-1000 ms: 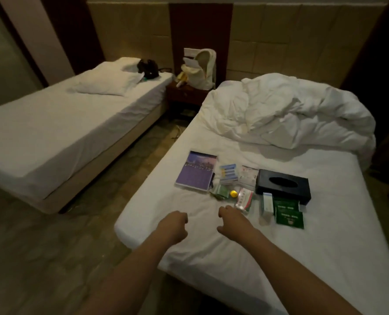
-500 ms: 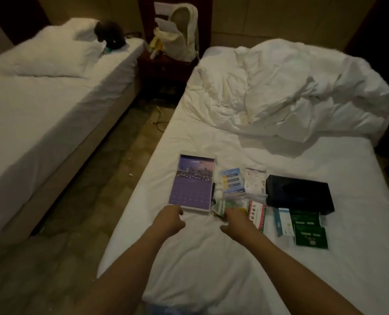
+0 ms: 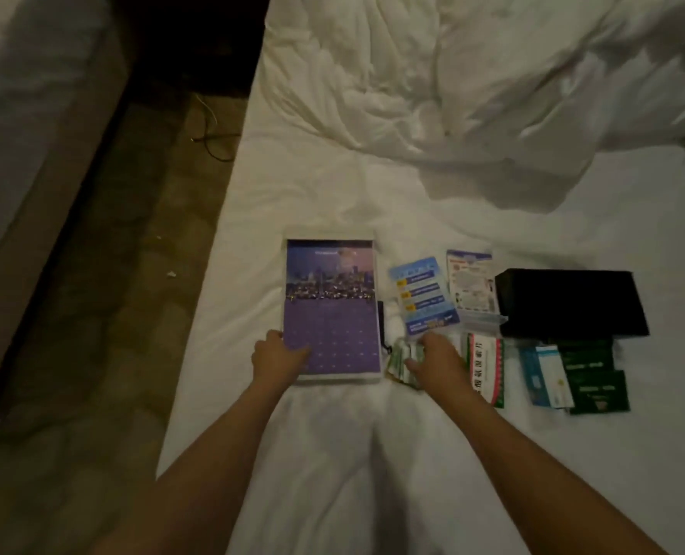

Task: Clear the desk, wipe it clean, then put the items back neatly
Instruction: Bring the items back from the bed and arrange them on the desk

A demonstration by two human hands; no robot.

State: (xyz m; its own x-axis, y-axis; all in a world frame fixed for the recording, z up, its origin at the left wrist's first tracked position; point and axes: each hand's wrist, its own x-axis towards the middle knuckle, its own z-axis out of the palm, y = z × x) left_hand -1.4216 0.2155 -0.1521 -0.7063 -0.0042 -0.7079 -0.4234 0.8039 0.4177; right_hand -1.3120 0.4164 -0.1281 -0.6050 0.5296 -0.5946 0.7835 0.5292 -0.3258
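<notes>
A purple calendar (image 3: 333, 314) with a city photo lies flat on the white bed sheet (image 3: 373, 454). My left hand (image 3: 279, 356) grips its near-left corner, thumb on top. Just to the right, my right hand (image 3: 439, 356) holds a small stack of green-and-white packets (image 3: 401, 360); the fingers cover most of it. Beside that hand lies a white, red and green medicine box (image 3: 487, 366). Behind it are a blue leaflet (image 3: 423, 298) and a white leaflet (image 3: 473, 284).
A black tissue box (image 3: 569, 302) sits at the right, with a blue-white box (image 3: 547, 374) and dark green sachets (image 3: 597, 380) in front of it. A crumpled white duvet (image 3: 493, 74) fills the far end. Left of the bed edge is floor (image 3: 112, 294) with a cable (image 3: 209, 134).
My view has dropped closer over the bed. Both hands reached forward: the left took hold of the calendar's corner, the right closed on the green packets.
</notes>
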